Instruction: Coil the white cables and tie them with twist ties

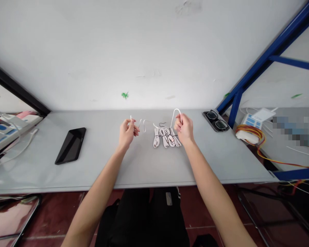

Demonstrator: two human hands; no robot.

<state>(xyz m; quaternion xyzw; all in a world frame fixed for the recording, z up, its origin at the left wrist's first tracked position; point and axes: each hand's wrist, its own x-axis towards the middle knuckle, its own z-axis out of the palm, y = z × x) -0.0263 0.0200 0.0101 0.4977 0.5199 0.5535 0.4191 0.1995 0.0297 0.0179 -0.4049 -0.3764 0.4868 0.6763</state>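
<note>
A loose white cable (173,115) runs between my two hands above the grey table. Its left end is pinched in the closed fingers of my left hand (128,130), with a short tip sticking up. On the right, my right hand (184,128) is closed on the same cable, which arches up beside the fingers. Several tied bundles of white cable (166,138) lie side by side between the hands, nearer the right one. A thin black tie (162,124) rests just behind them.
A black phone (70,145) lies on the grey table (100,175) at left. Glasses (216,120) sit on a dark case at right. Power strips with cables (5,130) stand far left. A blue frame (237,103) borders the right side, with red and yellow wires (251,131) beyond it.
</note>
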